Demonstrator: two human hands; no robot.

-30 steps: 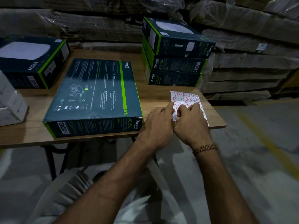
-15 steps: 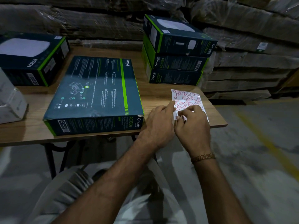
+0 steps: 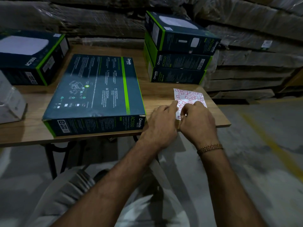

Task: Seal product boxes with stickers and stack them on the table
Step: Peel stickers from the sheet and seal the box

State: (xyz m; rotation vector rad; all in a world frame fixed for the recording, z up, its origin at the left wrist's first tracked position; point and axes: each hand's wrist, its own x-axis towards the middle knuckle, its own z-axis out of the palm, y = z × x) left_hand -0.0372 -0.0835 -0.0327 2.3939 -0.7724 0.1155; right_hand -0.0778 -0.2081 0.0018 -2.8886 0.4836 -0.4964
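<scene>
A person sits at a wooden bench [image 3: 157, 94] in a dim storeroom, seen from a camera on their head looking down at both bare forearms.

Near the bench's front right corner lies a white sticker sheet [image 3: 188, 97] printed with small red squares. The left hand [image 3: 159, 125] rests on the sheet's left edge with its forefinger stretched straight and pressing down, the other fingers relaxed and grasping nothing. The right hand [image 3: 197, 123], with a beaded bracelet [image 3: 209, 148] on its wrist, is curled over the sheet's near edge, thumb and forefinger pinched together on it; whether a single sticker is between them is too small to tell.

Just to the left of the hands, a large flat dark product box [image 3: 98, 94] with a green stripe lies face down along the bench's front edge, its near side marked "Omada AC1350".

At the back right corner stands a stack of three boxes [image 3: 178, 51] of the same kind, the top one slightly skewed. Another such box [image 3: 31, 56] sits at the back left, and a pale grey object [image 3: 9, 104], partly out of view, sits at the left edge.

Behind the bench, plastic-wrapped flat cardboard [image 3: 246, 54] is piled high.
</scene>
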